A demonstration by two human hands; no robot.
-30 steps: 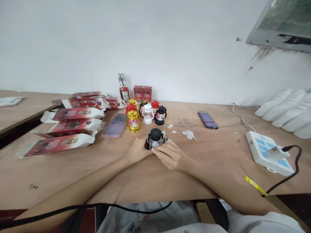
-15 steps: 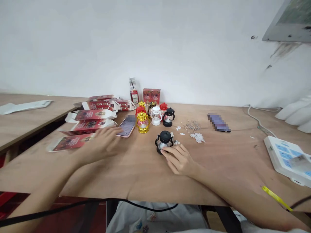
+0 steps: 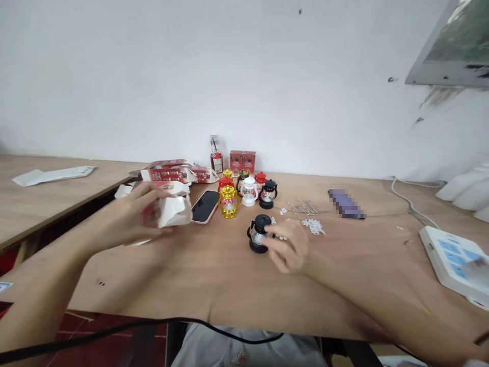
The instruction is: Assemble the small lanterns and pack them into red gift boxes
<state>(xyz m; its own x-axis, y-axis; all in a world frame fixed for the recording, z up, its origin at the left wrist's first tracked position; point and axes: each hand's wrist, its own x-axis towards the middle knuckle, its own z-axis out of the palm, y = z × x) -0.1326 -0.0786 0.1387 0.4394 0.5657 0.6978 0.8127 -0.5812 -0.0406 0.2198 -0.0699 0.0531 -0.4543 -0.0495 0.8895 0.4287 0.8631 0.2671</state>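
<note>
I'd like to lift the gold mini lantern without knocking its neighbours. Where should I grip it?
Pinch the gold lantern by its domed cap, coming from above and the near side. It stands upright; the phone crowds its left, the red lantern and white lantern its back.

On the surface [image 3: 214,275], a small lantern [image 3: 259,235] stands near the middle, with the right hand [image 3: 289,250] touching its right side. To its left, the left hand [image 3: 126,219] holds a box [image 3: 168,211] just above the surface. A phone [image 3: 205,206] lies just right of the box. Farther back stands a cluster of lanterns [image 3: 246,191], and behind it two boxes [image 3: 242,160] by the wall. What seem to be small loose parts [image 3: 305,214] lie right of the cluster.
</note>
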